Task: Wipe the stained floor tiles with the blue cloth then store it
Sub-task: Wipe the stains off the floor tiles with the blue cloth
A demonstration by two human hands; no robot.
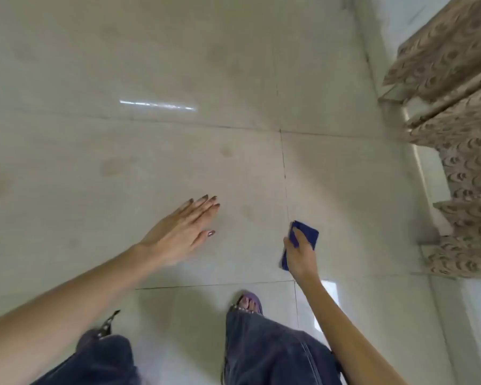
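I look down at glossy beige floor tiles (pixel 178 168) with several faint brownish stains, such as a stain (pixel 226 152) ahead and a larger stain (pixel 113 165) to the left. My right hand (pixel 300 255) holds a folded blue cloth (pixel 307 232) above the floor, beside a tile joint. My left hand (pixel 185 232) is stretched out flat, fingers together, palm down, holding nothing, above the stained tile.
A patterned brown curtain (pixel 461 151) hangs along the right side by a white wall base (pixel 425 168). My feet in purple sandals (pixel 249 301) and dark jeans (pixel 275 354) stand at the bottom of the view.
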